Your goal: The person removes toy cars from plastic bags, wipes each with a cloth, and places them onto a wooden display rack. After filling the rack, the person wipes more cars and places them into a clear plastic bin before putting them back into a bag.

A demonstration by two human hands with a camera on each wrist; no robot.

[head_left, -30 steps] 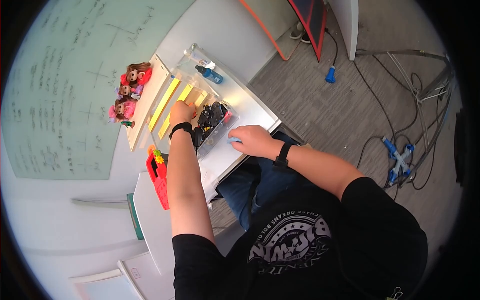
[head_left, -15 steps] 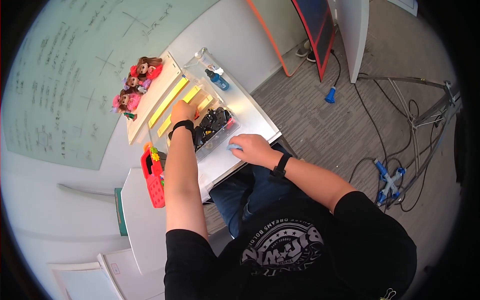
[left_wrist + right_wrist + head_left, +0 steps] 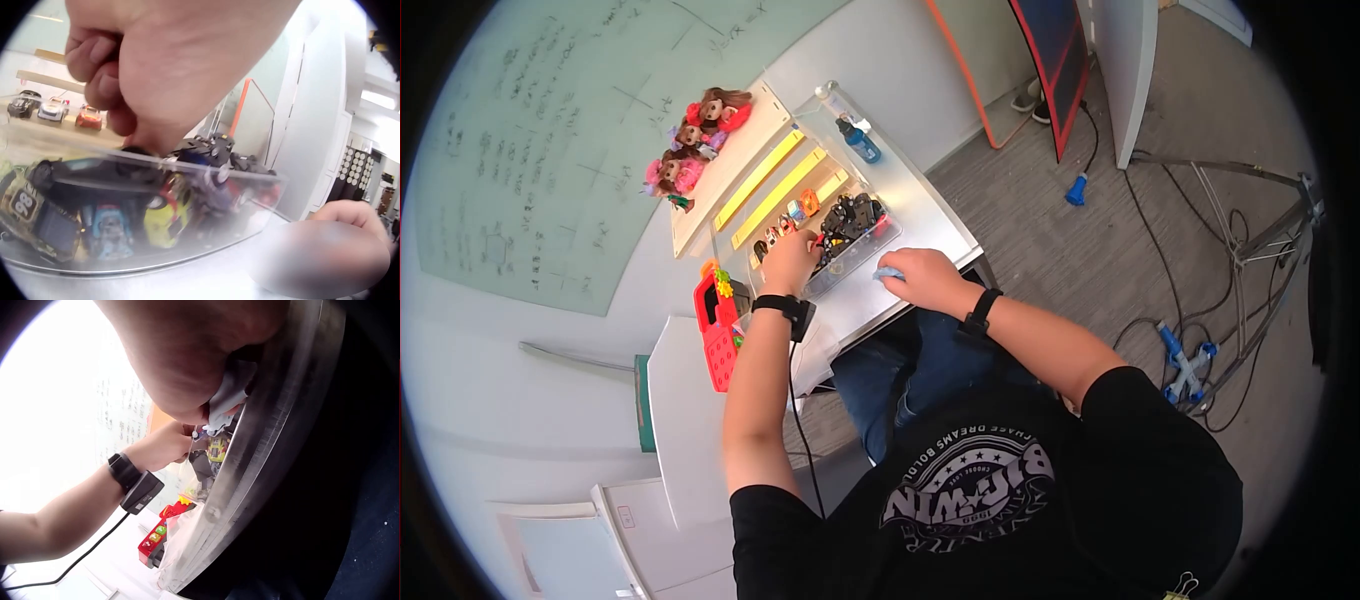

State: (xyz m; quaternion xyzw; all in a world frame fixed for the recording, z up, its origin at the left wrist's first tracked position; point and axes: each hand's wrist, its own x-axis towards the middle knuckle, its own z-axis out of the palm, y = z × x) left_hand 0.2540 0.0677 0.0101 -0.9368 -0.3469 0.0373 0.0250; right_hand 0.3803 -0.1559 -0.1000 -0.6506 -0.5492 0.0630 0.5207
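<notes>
My left hand [image 3: 790, 265] reaches down to a clear plastic box [image 3: 862, 250] full of toy cars. Its fingers are curled, with the tips right over a long dark toy car [image 3: 94, 175] in the left wrist view; I cannot tell whether they grip it. Through the box wall show a yellow toy car [image 3: 167, 215], a blue toy car [image 3: 111, 231] and a car marked 98 [image 3: 28, 209]. Near the table's front edge, my right hand [image 3: 925, 277] grips a crumpled pale blue-grey cloth [image 3: 228, 394].
Behind the box stands a rack with yellow strips [image 3: 778, 198], several toy cars along its near level, an orange car [image 3: 809, 202] among them. Dolls [image 3: 718, 108] sit on the board above. A blue bottle [image 3: 860, 145] stands right; a red toy [image 3: 718, 335] lies left.
My left hand has come back from the rack to the box, uncovering the row of toy cars. My right hand still holds the cloth by the table edge. The head view has shifted slightly.
</notes>
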